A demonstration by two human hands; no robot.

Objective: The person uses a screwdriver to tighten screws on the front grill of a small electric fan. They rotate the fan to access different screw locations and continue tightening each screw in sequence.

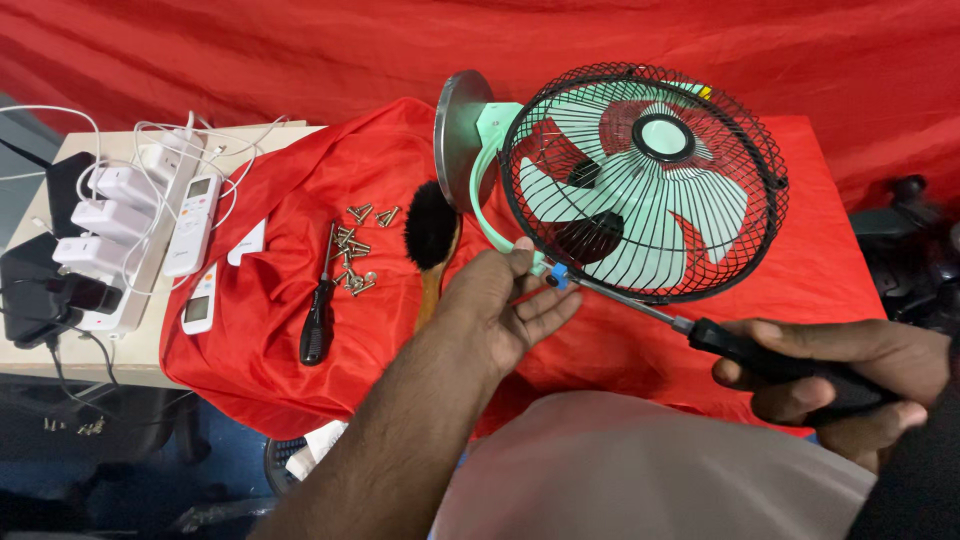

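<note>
The small mint-green table fan with a black wire cage (645, 180) lies tipped back on the red cloth (300, 330), its round metal base (458, 135) raised, so the cage rim faces the person. The left hand (500, 310) pinches the rim's lower edge, apparently to steady it, while the right hand (850, 380) is wrapped tight around the long black-handled screwdriver (700, 335), whose tip meets the rim beside the left fingers. Loose brass screws (355, 255), a second dark screwdriver (318, 320) and a black-bristled wooden brush (432, 240) lie close by. Two slim white remotes (195, 225) with small pale screens rest on the left.
</note>
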